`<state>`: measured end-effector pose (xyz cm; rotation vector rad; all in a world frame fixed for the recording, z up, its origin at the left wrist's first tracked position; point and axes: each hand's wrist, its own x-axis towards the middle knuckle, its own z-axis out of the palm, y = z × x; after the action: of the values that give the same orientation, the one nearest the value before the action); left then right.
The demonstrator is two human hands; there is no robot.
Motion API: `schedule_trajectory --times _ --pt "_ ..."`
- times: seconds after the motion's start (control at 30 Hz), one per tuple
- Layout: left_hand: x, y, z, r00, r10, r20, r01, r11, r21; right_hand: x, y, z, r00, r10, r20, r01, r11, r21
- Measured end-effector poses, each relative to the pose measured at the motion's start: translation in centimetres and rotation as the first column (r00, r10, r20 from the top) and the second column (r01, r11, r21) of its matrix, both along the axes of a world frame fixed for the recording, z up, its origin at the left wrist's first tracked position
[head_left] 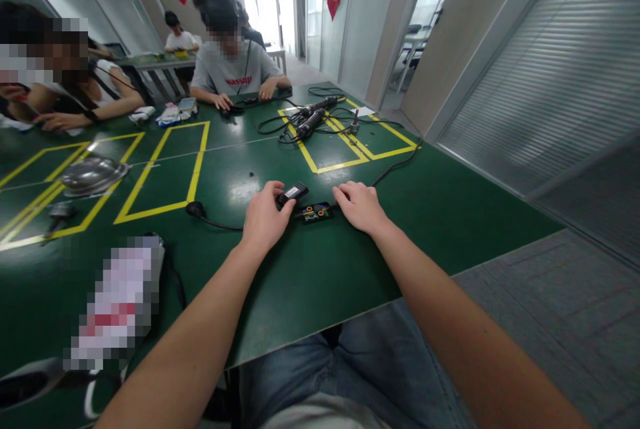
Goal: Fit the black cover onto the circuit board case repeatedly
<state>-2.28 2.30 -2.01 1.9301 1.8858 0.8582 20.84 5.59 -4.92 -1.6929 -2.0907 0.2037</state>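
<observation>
An open black power adapter case [316, 212] lies on the green table, with a circuit board and yellow-ringed coils showing inside. My left hand [266, 216] is closed on a black case cover [294, 193] with a white label, held tilted just above the case's left end. My right hand [359, 206] is closed at the case's right end, over the black cable [400, 164] that leaves there; its fingers partly hide the cable. A second black cord runs left from behind my left hand to a plug [195, 210].
Black corded tools [310, 121] and tangled cables lie at the back right. On the left are a shiny metal bowl-like object [93, 174], a dark metal part [61, 212] and a blurred-out item [117, 299]. Co-workers [240, 62] sit across the green table [450, 216].
</observation>
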Motion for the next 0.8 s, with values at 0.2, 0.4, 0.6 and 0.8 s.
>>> schedule_trajectory --times 0.2,0.4,0.6,0.8 --pt "-0.2 -0.5 0.7 0.966 0.027 -0.257 -0.022 0.999 0.023 -0.1 -0.1 0.2 1.000 0.003 -0.015 -0.003 1.000 0.002" --pt "0.7 -1.4 1.5 0.944 -0.059 -0.325 0.082 0.995 0.055 -0.1 -0.1 0.4 0.999 0.009 -0.038 -0.010 1.000 -0.007" --pt "1.0 -1.7 1.5 0.933 -0.111 -0.341 0.120 0.993 0.004 -0.1 -0.1 0.3 0.999 -0.001 -0.040 0.001 1.000 0.000" --pt "1.1 -1.8 1.6 0.928 -0.126 -0.351 0.117 0.992 -0.048 -0.2 -0.1 0.3 0.999 -0.003 -0.037 0.003 1.000 0.005"
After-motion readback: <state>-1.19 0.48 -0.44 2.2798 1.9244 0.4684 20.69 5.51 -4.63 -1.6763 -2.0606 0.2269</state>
